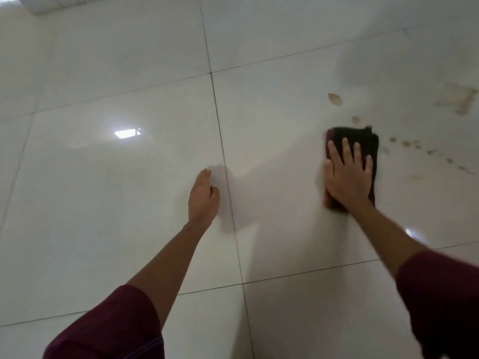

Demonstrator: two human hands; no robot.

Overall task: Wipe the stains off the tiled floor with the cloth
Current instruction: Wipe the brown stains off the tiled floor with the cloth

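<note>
A dark folded cloth (365, 142) with a reddish edge lies flat on the glossy white tiled floor (116, 190). My right hand (347, 174) presses on it, palm down with the fingers spread. Brown stains mark the tile beyond the cloth: a larger blotch (335, 99), a small spot (356, 119) just past the cloth's far edge, a trail of small spots (414, 147) to its right, and a faint wide smear (460, 101) at the far right. My left hand (203, 196) hovers or rests near a grout line, holding nothing, fingers loosely together.
Dark grout lines (220, 130) cross the floor. A bright light reflection (127, 133) shines on the left tile. A pale edge, perhaps a wall base (51, 3), runs along the top left corner. Dark red sleeves cover both upper arms.
</note>
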